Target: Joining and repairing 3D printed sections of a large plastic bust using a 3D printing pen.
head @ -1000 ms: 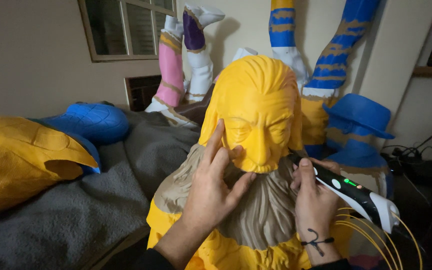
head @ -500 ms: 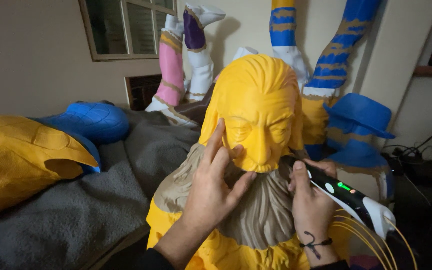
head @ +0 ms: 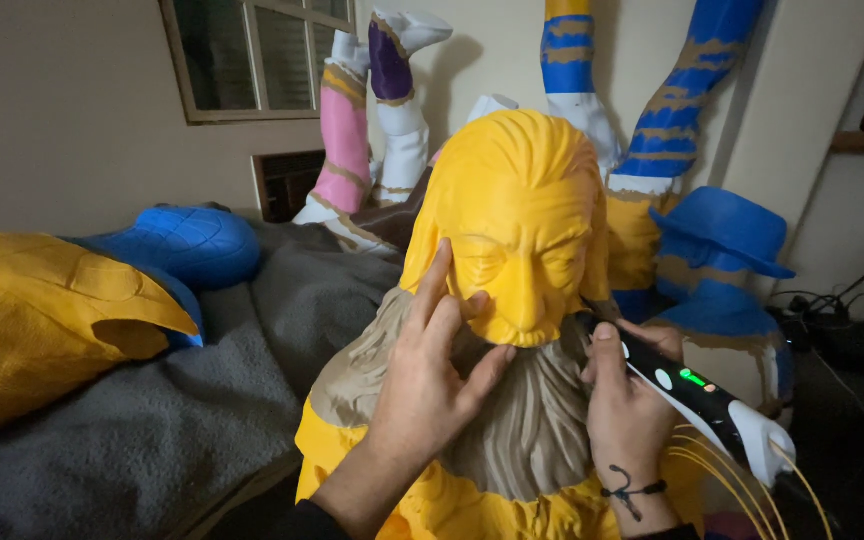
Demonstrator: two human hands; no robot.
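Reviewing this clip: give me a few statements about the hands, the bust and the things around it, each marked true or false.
1. The left hand rests on the cheek of the yellow bust. True.
2. The right hand holds a paintbrush. False: it grips a black-and-white pen tool with a green light.
3. The beard is blue. False: it is tan.
4. A blue hat figure stands behind the bust. True.
5. The bust lies flat on the grey blanket. False: it stands upright.
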